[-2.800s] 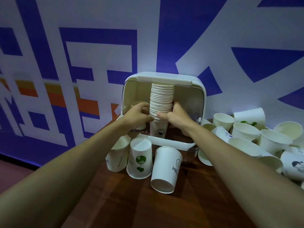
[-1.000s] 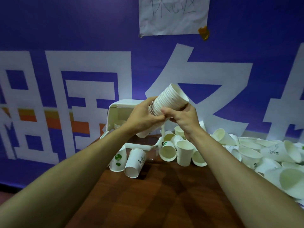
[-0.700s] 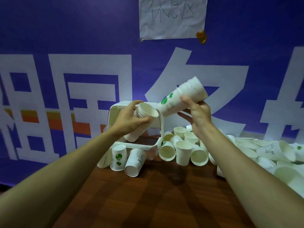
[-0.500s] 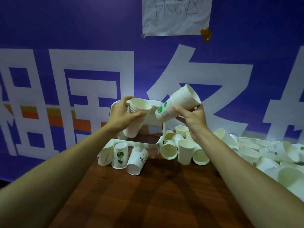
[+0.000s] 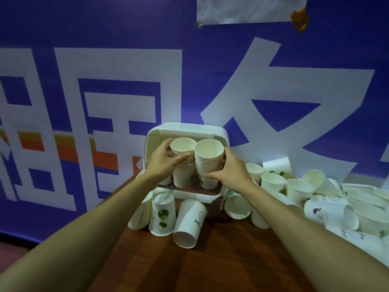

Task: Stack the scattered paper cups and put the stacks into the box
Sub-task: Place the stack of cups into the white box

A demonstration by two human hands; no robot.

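Paper stack now split in two, set upright inside box (image 5: pixel 189 128): left stack (image 5: pixel 182 153) gripped by left hand (image 5: pixel 166 163), right stack (image 5: pixel 208 158) by right hand (image 5: pixel 230 173). Probably fits; loose cups (image 5: pixel 294 187) on table (image 5: pixel 210 262) pending.

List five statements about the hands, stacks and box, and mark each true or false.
1. The left hand grips the left stack and the right hand grips the right stack. True.
2. Both stacks are mouth-down. False: their mouths face up.
3. The box is shut. False: it is open towards the person, with both stacks held at its opening.
4. A pile of loose cups lies right of the box. True.
5. No cup lies in front of the box. False: several cups lie there on the table.
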